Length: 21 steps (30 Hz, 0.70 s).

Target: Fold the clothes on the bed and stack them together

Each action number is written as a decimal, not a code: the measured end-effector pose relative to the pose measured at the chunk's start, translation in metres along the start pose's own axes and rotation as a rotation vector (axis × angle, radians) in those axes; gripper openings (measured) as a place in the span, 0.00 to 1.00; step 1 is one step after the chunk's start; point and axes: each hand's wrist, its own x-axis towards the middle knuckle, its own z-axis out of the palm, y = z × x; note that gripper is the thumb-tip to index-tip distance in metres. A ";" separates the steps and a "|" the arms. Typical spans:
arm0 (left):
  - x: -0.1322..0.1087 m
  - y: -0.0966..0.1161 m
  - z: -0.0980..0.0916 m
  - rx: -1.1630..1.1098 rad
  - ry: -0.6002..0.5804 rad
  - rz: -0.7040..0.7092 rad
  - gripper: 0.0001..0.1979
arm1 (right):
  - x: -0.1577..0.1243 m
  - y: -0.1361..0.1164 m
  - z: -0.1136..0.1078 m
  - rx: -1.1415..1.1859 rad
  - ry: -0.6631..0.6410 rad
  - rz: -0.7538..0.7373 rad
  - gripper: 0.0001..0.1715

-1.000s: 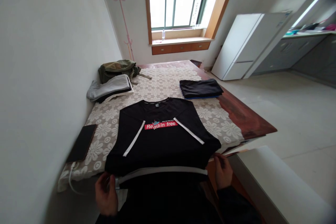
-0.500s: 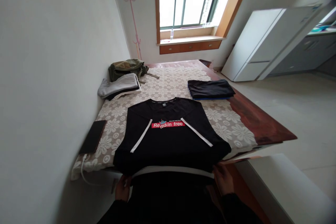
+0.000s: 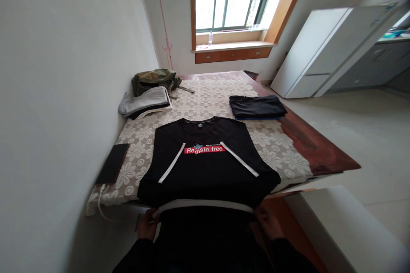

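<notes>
A black T-shirt point(image 3: 208, 170) lies front up on the table, its sleeves folded inward so their white cuffs slant across the chest beside a red "Remain free" print. Its white-trimmed hem hangs over the near table edge. At the hem's left end my left hand point(image 3: 148, 223) is closed, pinching the cloth. My right hand point(image 3: 268, 220) grips the hem's right end; its fingertips are dim and partly hidden by the fabric. The hem is stretched between both hands, close to my body.
A floral lace cloth point(image 3: 205, 94) covers the wooden table. Dark folded clothes point(image 3: 257, 107) lie at the back right. Grey folded clothes point(image 3: 145, 101) and an olive backpack point(image 3: 153, 80) sit by the left wall. A dark tablet-like device point(image 3: 112, 164) with a white cable lies at the left edge.
My right hand has moved slightly left and down with the hem's end. My left hand has shifted slightly, still on the hem. The shirt's upper part lies as before.
</notes>
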 end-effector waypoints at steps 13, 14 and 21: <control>-0.014 0.022 -0.039 0.076 0.292 0.252 0.11 | -0.023 -0.033 -0.043 0.049 0.134 -0.227 0.24; -0.017 0.027 -0.042 0.086 0.366 0.305 0.11 | -0.025 -0.041 -0.051 0.080 0.226 -0.247 0.24; -0.028 0.091 -0.085 -0.157 0.646 0.727 0.09 | -0.055 -0.159 -0.103 0.584 0.547 -0.510 0.12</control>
